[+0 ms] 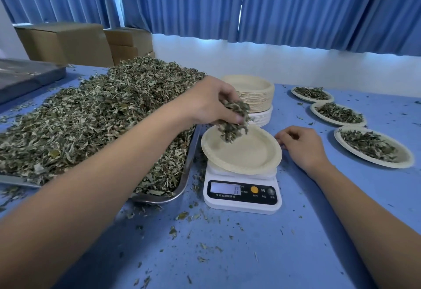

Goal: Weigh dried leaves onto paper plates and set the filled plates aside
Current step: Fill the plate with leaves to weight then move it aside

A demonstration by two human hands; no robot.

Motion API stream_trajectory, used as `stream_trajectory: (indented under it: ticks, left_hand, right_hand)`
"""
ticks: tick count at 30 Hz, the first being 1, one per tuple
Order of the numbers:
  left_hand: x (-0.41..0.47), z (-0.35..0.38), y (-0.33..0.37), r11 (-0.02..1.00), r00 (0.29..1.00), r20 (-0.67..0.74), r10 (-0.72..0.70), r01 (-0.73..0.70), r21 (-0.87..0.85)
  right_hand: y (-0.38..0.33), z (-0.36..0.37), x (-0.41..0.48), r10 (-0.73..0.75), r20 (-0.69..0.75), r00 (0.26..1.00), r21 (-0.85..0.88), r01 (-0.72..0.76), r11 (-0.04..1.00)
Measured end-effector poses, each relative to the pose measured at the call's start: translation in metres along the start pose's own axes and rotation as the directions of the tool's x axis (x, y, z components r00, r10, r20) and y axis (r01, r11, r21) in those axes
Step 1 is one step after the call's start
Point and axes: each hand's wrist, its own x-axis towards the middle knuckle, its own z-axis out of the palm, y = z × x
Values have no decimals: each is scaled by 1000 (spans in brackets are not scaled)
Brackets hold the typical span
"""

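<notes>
Head view: left grip [210, 103] hangs over the plate [248, 154], fingers curled round a clump of leaves [234, 122].
Key relation: the plate lies straight below the clump, under its far-left part; the left grip is the nearer one, so a release should land on the plate.
Right grip [300, 146]: loosely curled, holding nothing, on the bench [250, 254] just right of the plate's rim; contact unclear.
Plate: bare, tan, round, crimped rim, resting on the scale [242, 194]; the display seems to read zero.
Leaves: dry, crumpled, grey-green, some dangling below the fingers.
Supply: heaped tray [164, 198], left.
Done: three filled plates [373, 146], far right.
</notes>
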Motion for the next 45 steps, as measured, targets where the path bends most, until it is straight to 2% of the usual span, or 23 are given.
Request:
stream_trajectory:
  ticks: [4,6,9,13,16,19,22,36,42,45]
  left_hand:
    - [12,20,3,994,982,191,-14,-6,106]
    - [13,18,1,992,975,223,-15,-13,123]
    - [11,4,-4,994,985,173,14,-32,102]
    - [7,-21,-22,963,1000,20,-2,-3,269]
    - [8,-34,-44,881,992,-27,-122,121,457]
    - [8,-35,-64,751,934,104,-343,206,627]
    - [9,-33,-75,691,891,159,-425,206,693]
    - [7,-40,-62,750,940,7,-342,269,604]
    - [-1,-53,-38,807,985,-52,-164,164,567]
    - [-1,-59,-31,778,986,-66,-151,160,608]
  right_hand:
    - [1,0,1,-4,-2,1000,-3,4,1000]
    - [2,0,2,-1,1,1000,3,1,1000]
    - [2,0,2,5,1,1000,9,-5,1000]
    - [3,0,2,8,3,1000,9,-8,1000]
    - [2,0,1,4,-3,1000,7,-4,1000]
    - [2,0,0,-1,-3,1000,2,1,1000]
    - [3,0,1,-13,-5,1000,-7,13,1000]
    - [2,1,0,-34,-5,999,-9,34,999]
    - [4,0,1,-19,-8,1000,13,19,1000]
    - [4,0,2,-11,-9,1000,18,11,1000]
